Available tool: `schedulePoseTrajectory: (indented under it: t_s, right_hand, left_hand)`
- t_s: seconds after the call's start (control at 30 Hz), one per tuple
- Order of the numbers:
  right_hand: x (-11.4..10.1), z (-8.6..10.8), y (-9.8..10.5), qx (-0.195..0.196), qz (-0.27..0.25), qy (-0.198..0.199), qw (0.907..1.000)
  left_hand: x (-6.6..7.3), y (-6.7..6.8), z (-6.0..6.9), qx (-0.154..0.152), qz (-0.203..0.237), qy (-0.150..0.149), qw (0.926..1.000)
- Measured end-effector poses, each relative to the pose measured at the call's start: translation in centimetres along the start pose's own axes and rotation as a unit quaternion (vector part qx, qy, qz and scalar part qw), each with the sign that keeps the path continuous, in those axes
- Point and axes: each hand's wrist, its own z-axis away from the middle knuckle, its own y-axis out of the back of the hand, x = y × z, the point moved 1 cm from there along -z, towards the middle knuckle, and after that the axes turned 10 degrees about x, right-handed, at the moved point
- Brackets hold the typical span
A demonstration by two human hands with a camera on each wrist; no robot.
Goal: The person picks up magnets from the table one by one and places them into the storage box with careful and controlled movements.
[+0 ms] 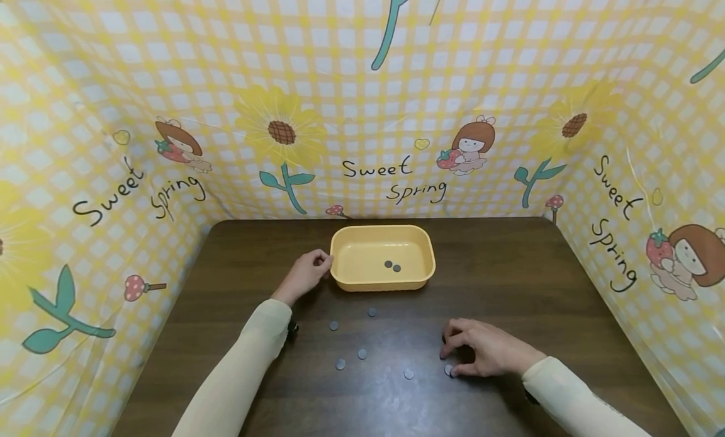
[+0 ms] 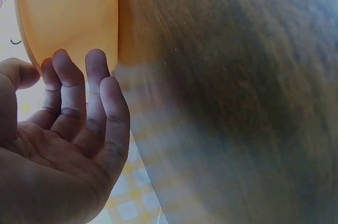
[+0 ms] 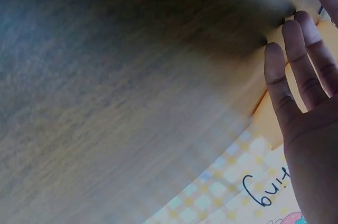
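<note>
As seen from the head view alone: two grey discs (image 1: 387,264) inside the yellow tray (image 1: 362,284), six more on the dark tabletop (image 1: 498,279), one of these at the thumb tip of the right hand (image 1: 491,349), with thumb and forefinger curved apart, a clear gap between. Left hand (image 1: 304,274) at the tray's left end, pinching the rim, with palm and finger undersides on show only in the left wrist view. In the right wrist view alone: right palm and finger undersides.
</note>
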Motion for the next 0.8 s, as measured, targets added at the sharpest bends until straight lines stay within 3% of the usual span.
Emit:
schedulePoseTrajectory:
  t_s: [0.33, 0.8]
  right_hand:
    - [0.25, -0.08, -0.32, 0.026, 0.001, 0.047, 0.9986]
    - [-0.16, -0.57, -0.3, 0.039, 0.012, 0.065, 0.9971]
  left_hand:
    - [-0.12, -0.07, -0.05, -0.002, 0.0, 0.006, 1.0]
    - [0.02, -0.15, -0.01, 0.002, -0.004, -0.001, 1.0]
